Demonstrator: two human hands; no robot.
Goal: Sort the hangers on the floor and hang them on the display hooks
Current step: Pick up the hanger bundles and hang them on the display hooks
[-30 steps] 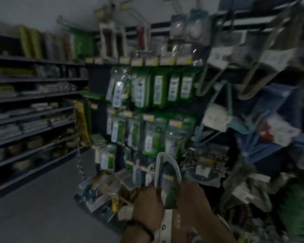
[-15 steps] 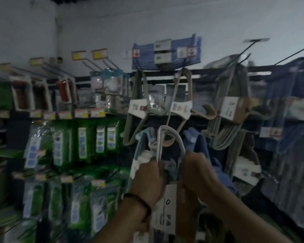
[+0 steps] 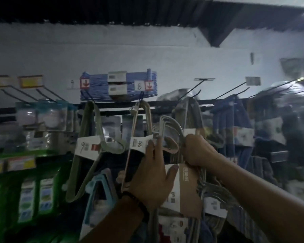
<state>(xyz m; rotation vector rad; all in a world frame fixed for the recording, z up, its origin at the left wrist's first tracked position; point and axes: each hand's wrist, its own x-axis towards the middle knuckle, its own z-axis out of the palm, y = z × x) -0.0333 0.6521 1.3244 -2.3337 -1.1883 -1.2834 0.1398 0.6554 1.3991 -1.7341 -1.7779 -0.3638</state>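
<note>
- The right hand (image 3: 198,152) has its fingers curled tight round the bundle of hangers (image 3: 170,125), just below the curved tops, on the side away from the left hand.
- The left hand (image 3: 151,174) lies against the same bundle. Its fingers are nearly straight and point up beside the stems, and its thumb is laid across the cardboard sleeve (image 3: 184,188). It seems to steady the bundle rather than grip it.
- The bundle is held up in front of the rack, its curved tops a little below the black rail (image 3: 167,103) and not yet on any peg.
- The thin grey rods look stiff and fairly light. They also look smooth and could slip inside the sleeve, and the card would likely crease or tear if squeezed.
- The best hold is probably at the necks, where the right hand is, which leaves the tops free to hook on.
- A wire peg (image 3: 191,89) juts out above the right hand; I cannot tell whether it has room.
- Beige hangers (image 3: 144,111) hang just left of the bundle.
</note>
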